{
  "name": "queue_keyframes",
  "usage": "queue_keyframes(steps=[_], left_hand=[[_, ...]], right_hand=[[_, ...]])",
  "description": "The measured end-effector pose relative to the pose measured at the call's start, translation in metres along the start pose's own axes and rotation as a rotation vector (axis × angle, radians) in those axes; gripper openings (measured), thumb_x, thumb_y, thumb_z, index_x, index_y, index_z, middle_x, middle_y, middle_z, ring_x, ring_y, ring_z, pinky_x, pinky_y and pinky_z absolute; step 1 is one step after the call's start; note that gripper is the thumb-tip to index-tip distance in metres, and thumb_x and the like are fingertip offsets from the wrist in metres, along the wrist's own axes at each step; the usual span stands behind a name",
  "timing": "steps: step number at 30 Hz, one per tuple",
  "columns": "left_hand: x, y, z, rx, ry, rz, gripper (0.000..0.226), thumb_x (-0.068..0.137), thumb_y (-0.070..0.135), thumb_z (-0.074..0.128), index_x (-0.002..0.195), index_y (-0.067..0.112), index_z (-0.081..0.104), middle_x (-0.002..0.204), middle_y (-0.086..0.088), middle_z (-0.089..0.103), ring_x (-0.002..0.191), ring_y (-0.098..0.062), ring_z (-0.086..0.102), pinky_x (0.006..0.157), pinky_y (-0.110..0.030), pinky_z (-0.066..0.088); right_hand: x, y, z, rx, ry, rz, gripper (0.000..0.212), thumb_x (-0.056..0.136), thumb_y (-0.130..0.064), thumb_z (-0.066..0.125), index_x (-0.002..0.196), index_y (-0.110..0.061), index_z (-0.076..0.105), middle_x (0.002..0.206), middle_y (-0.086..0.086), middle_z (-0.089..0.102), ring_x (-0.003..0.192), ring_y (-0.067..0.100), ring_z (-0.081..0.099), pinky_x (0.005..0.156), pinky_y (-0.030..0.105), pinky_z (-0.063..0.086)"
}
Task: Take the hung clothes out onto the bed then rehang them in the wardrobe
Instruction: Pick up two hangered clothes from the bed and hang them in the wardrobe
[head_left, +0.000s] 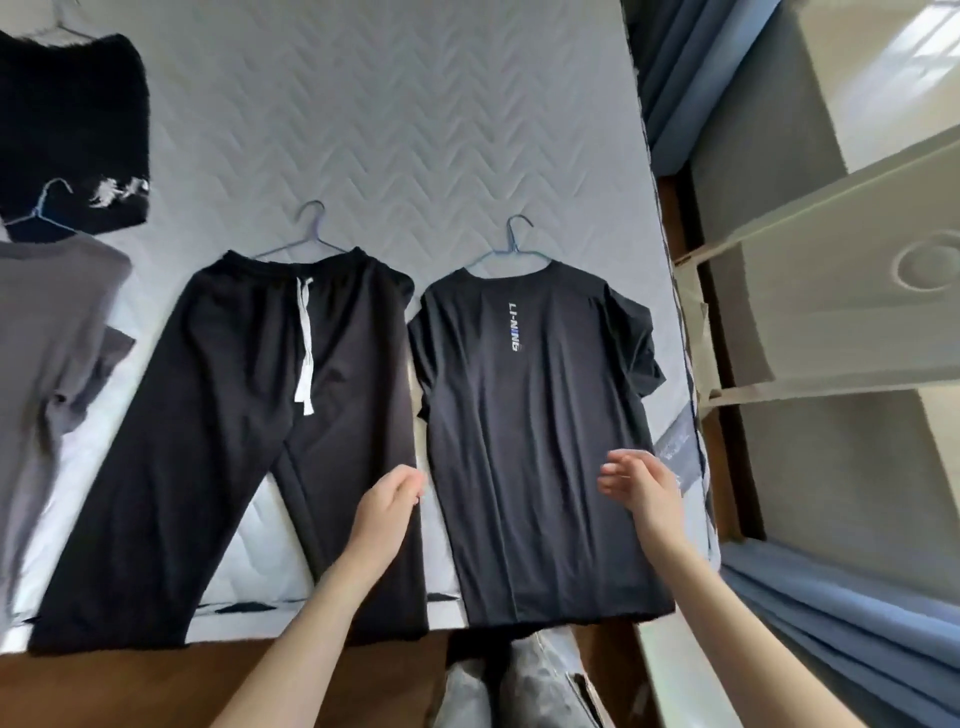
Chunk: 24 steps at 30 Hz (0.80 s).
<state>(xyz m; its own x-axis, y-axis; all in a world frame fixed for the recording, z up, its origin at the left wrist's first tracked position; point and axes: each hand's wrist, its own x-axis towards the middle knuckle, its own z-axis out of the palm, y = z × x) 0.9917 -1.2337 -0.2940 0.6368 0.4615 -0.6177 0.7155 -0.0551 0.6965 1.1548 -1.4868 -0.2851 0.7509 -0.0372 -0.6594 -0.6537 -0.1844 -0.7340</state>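
A black T-shirt (530, 426) with a small vertical logo lies flat on the bed (389, 119), on a blue hanger (511, 247). Left of it lie black trousers (218, 415) with a white drawstring, on another blue hanger (306, 234). My left hand (387, 501) hovers at the T-shirt's left edge, fingers loosely curled, holding nothing. My right hand (636, 480) hovers over the T-shirt's lower right side, fingers relaxed and empty. Neither hand grips cloth.
A grey T-shirt (47, 353) and a black garment (67, 130) on hangers lie at the left of the bed. White wardrobe doors (831, 270) stand at the right, blue curtains (857, 639) beside them. Wooden floor and my feet (519, 686) lie below the bed edge.
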Motion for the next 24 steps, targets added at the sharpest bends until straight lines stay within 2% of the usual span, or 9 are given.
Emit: queue_keyframes(steps=[2,4,7,10,15,17,19,22,24], left_hand=[[0.059,0.008,0.004,0.025,0.052,0.038,0.023,0.099,0.027,0.044,0.095,0.023,0.066,0.096,0.004,0.066,0.091,-0.001,0.059,0.081,-0.019,0.044],[0.123,0.009,0.008,0.082,0.134,0.102,0.023,0.099,0.028,0.044,0.109,0.029,0.064,0.115,0.015,0.063,0.108,0.001,0.056,0.096,-0.021,0.043],[0.219,-0.002,0.009,0.318,0.349,0.230,0.036,0.098,0.023,0.046,0.132,0.017,0.057,0.135,0.006,0.055,0.128,-0.013,0.045,0.110,-0.030,0.033],[0.293,-0.023,0.007,0.529,0.539,0.296,0.043,0.097,0.019,0.051,0.139,0.010,0.052,0.146,-0.006,0.048,0.138,-0.024,0.039,0.117,-0.041,0.026],[0.355,-0.070,0.011,0.665,0.628,0.306,0.048,0.097,0.025,0.041,0.144,0.013,0.046,0.150,-0.006,0.044,0.142,-0.026,0.035,0.119,-0.044,0.021],[0.363,-0.081,0.013,0.662,0.658,0.312,0.050,0.096,0.029,0.036,0.144,0.014,0.046,0.149,-0.004,0.044,0.141,-0.025,0.036,0.119,-0.043,0.023],[0.366,-0.084,0.014,0.660,0.679,0.325,0.050,0.096,0.029,0.038,0.142,0.015,0.048,0.148,-0.003,0.046,0.140,-0.024,0.037,0.117,-0.042,0.026],[0.365,-0.082,0.011,0.637,0.647,0.320,0.050,0.096,0.030,0.037,0.143,0.017,0.048,0.148,-0.002,0.045,0.140,-0.023,0.037,0.116,-0.043,0.027],[0.361,-0.077,0.007,0.612,0.577,0.292,0.050,0.096,0.031,0.037,0.144,0.019,0.046,0.151,0.000,0.042,0.142,-0.021,0.034,0.118,-0.043,0.024]], right_hand=[[0.061,-0.023,0.040,0.003,-0.044,-0.039,0.022,0.091,0.001,0.045,0.085,-0.003,0.065,0.067,0.011,0.065,0.052,0.018,0.061,0.053,0.022,0.052],[0.121,-0.040,0.082,-0.001,-0.100,-0.087,0.023,0.091,0.001,0.044,0.086,-0.005,0.066,0.066,0.007,0.067,0.052,0.016,0.063,0.055,0.022,0.053],[0.206,-0.056,0.146,0.012,-0.196,-0.139,0.025,0.089,0.000,0.044,0.089,-0.005,0.068,0.074,0.009,0.070,0.062,0.022,0.066,0.066,0.030,0.057],[0.274,-0.062,0.206,0.065,-0.279,-0.171,0.023,0.089,0.000,0.045,0.097,-0.002,0.067,0.085,0.013,0.071,0.074,0.024,0.069,0.074,0.032,0.059],[0.353,-0.060,0.281,0.220,-0.375,-0.033,0.014,0.094,-0.003,0.047,0.104,-0.001,0.056,0.098,0.015,0.058,0.094,0.025,0.062,0.092,0.033,0.053],[0.368,-0.064,0.302,0.299,-0.359,0.027,0.024,0.096,-0.005,0.046,0.113,0.009,0.055,0.113,0.024,0.059,0.106,0.028,0.062,0.099,0.033,0.049],[0.374,-0.074,0.319,0.384,-0.361,0.073,0.021,0.096,-0.009,0.045,0.107,0.007,0.055,0.110,0.024,0.060,0.098,0.027,0.064,0.088,0.030,0.051],[0.378,-0.091,0.339,0.527,-0.266,0.171,0.012,0.098,-0.012,0.038,0.094,-0.007,0.048,0.091,0.014,0.057,0.078,0.025,0.061,0.083,0.038,0.053],[0.370,-0.100,0.344,0.530,-0.157,0.133,0.019,0.097,-0.005,0.028,0.085,-0.010,0.042,0.079,0.012,0.051,0.060,0.021,0.050,0.061,0.033,0.050]])
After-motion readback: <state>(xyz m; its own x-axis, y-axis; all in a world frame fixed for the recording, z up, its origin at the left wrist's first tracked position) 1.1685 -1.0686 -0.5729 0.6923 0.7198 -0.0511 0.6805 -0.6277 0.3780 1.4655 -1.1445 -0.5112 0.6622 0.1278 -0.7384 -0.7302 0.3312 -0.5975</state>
